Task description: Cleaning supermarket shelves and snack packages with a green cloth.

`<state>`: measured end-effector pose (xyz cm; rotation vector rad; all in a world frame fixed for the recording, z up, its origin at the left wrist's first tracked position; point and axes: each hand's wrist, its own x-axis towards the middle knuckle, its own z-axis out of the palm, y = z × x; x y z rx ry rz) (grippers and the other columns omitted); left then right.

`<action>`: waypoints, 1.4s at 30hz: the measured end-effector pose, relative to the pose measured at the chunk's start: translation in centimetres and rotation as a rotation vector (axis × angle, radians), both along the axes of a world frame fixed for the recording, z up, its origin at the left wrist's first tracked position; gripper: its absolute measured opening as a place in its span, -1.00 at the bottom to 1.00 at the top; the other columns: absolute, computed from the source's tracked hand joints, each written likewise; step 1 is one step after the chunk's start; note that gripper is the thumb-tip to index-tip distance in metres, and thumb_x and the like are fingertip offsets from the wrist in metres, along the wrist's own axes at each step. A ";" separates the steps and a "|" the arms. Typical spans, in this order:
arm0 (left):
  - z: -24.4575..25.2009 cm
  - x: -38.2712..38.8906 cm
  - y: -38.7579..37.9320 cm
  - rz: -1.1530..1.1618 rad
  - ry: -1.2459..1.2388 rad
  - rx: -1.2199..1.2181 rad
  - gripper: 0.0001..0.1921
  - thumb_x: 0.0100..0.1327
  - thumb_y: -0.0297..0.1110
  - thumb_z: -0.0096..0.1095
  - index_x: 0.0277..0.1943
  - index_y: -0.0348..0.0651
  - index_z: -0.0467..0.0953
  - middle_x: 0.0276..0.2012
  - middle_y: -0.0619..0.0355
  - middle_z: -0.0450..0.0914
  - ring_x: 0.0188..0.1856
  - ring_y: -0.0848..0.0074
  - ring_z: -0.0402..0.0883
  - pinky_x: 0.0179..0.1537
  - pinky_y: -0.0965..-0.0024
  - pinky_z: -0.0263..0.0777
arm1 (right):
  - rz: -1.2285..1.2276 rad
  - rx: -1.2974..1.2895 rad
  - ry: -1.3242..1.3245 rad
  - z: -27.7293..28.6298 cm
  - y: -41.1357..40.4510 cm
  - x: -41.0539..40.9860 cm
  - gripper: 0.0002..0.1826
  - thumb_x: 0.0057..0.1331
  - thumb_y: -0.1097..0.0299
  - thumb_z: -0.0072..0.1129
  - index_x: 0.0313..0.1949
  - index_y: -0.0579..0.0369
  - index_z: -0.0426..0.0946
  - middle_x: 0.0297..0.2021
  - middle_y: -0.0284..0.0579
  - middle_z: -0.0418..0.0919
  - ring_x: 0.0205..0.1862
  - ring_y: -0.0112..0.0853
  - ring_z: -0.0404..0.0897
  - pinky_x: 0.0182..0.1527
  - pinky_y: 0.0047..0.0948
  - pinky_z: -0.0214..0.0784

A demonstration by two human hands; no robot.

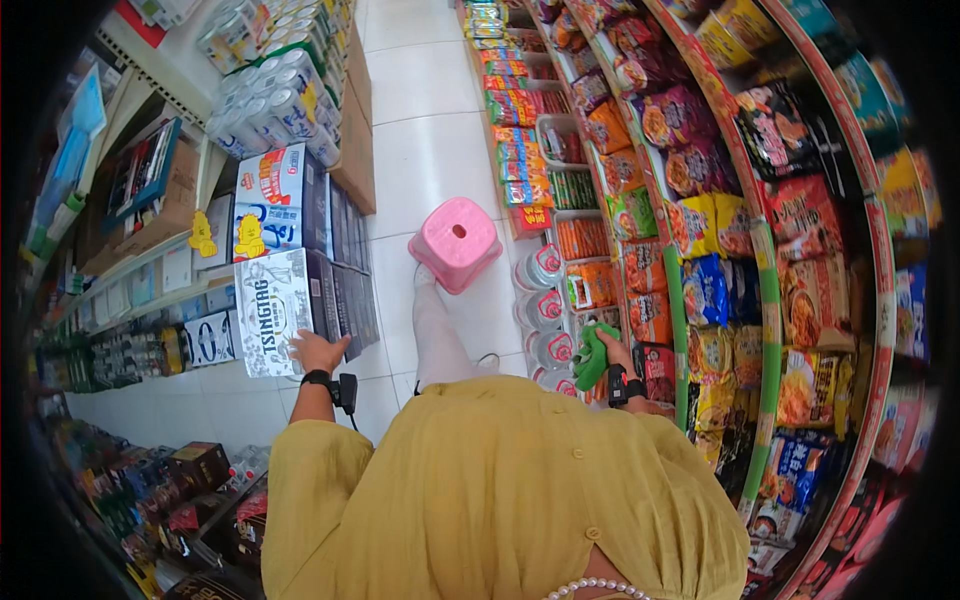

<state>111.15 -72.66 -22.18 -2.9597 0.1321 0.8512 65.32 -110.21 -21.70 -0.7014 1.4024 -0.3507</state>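
My left hand (318,350) has its fingers spread over the near corner of a white and black Tsingtao beer carton (274,307); whether the palm presses on it I cannot tell. Bunched in my right hand (616,349) is a green cloth (594,358), held beside the lower shelf of packets. Black straps circle both wrists, and a small device is fixed to the left one. A pink plastic stool (459,244) with a hole in its seat stands on the tiles in front of my feet.
Large clear water bottles (541,307) line the floor along the right shelves. Instant noodle packets (705,289) fill those shelves. To the left, shrink-wrapped can packs (281,105) rise above a cardboard box (352,150). White floor tiles (420,150) run up the aisle between.
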 end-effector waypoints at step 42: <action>0.1 10.8 -6.4 0.605 -0.150 -0.260 0.02 0.02 -0.10 0.30 0.41 -0.38 -0.14 0.32 -0.64 -0.20 0.39 -0.39 -0.24 0.41 -0.06 -0.34 | 0.450 -0.118 0.039 5.8 -19.0 48.3 -0.62 0.16 0.20 0.34 -0.18 0.26 0.57 -0.37 -0.09 0.63 -0.45 -0.32 0.62 -0.36 -0.31 0.48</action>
